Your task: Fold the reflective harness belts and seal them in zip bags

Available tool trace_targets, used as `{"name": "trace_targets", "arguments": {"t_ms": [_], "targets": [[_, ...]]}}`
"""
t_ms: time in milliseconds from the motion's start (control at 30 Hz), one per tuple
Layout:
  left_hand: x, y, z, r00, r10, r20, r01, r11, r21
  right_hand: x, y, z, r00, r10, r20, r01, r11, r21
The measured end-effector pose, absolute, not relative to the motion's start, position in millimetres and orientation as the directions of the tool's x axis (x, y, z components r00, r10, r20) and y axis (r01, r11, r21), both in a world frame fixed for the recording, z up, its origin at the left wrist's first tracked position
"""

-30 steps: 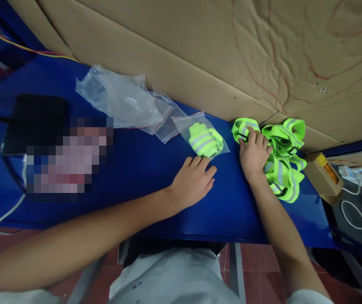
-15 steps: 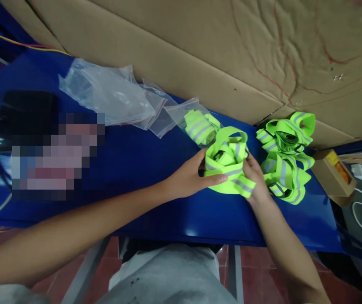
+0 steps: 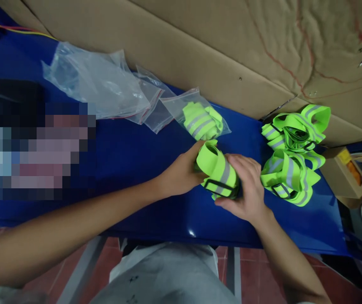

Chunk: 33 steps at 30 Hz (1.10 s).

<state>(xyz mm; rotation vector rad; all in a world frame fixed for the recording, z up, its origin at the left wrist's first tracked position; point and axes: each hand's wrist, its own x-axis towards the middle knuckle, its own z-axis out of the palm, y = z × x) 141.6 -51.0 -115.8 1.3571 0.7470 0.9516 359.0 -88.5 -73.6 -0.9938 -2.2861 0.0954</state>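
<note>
Between my two hands is a rolled neon-yellow reflective strap (image 3: pixel 220 169) with a grey stripe and a black buckle facing me. My left hand (image 3: pixel 183 171) grips its left side, with the fingertips hidden behind the roll. Curled around the right side is my right hand (image 3: pixel 247 185), its thumb below the buckle. Just beyond them lies a clear zip bag (image 3: pixel 176 103) with another folded neon strap (image 3: pixel 202 120) inside. To the right of my right hand sit two loose bundles of the same straps, a nearer one (image 3: pixel 290 177) and a farther one (image 3: pixel 298 128).
Several flat clear plastic bags (image 3: pixel 104 86) lie along the back of the blue table (image 3: pixel 130 160), against a cardboard panel (image 3: pixel 168 46). A small open cardboard box (image 3: pixel 345 179) stands at the right end. On the left are a black object (image 3: pixel 12 99) and a blurred-out patch.
The strap has gone from a loose looped bundle to a tighter roll, turned so its buckle shows. My right hand has moved from behind it to wrap its right side.
</note>
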Motion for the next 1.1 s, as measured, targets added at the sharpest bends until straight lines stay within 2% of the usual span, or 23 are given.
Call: {"name": "trace_targets", "arguments": {"t_ms": [67, 167, 267, 333, 467, 567, 667, 833, 933, 1033, 1100], "targets": [[141, -53, -114, 0.416, 0.898, 0.141, -0.125, -0.097, 0.987, 356, -90, -69, -0.599, 0.62, 0.507, 0.605, 0.765, -0.221], [138, -53, -109, 0.359, 0.913, 0.195, -0.044, -0.193, 0.98, 354, -89, -66, -0.663, 0.581, 0.473, 0.581, 0.797, -0.164], [135, -47, -104, 0.419, 0.903, 0.094, -0.028, -0.09, 0.996, 357, -86, -68, -0.661, 0.605, 0.444, 0.609, 0.778, -0.154], [134, -41, -101, 0.468, 0.884, 0.002, -0.049, 0.024, 0.999, 361, -85, -70, -0.598, 0.663, 0.451, 0.648, 0.731, -0.214], [134, -38, -94, 0.503, 0.863, -0.046, -0.056, 0.086, 0.995, 366, -84, -73, -0.293, 0.827, 0.48, 0.681, 0.533, -0.502], [134, -43, -89, 0.523, 0.85, -0.059, -0.069, 0.112, 0.991, 365, -84, -75, -0.085, 0.923, 0.376, 0.609, 0.346, -0.713], [135, -47, -86, 0.497, 0.866, -0.057, -0.082, 0.112, 0.99, 362, -83, -74, 0.04, 0.975, 0.219, 0.479, 0.173, -0.86], [137, -47, -83, 0.449, 0.884, -0.132, -0.224, 0.254, 0.941, 360, -82, -74, 0.122, 0.992, -0.011, 0.277, -0.044, -0.96], [134, -45, -78, 0.569, 0.805, -0.166, -0.346, 0.418, 0.84, 359, -82, -75, 0.197, 0.974, -0.109, 0.17, -0.143, -0.975], [129, -45, -74, 0.76, 0.646, -0.071, -0.376, 0.526, 0.763, 358, -80, -79, 0.232, 0.965, -0.12, 0.15, -0.157, -0.976], [127, -47, -73, 0.827, 0.562, 0.029, -0.351, 0.474, 0.808, 359, -75, -83, 0.228, 0.971, -0.068, 0.174, -0.109, -0.979]]}}
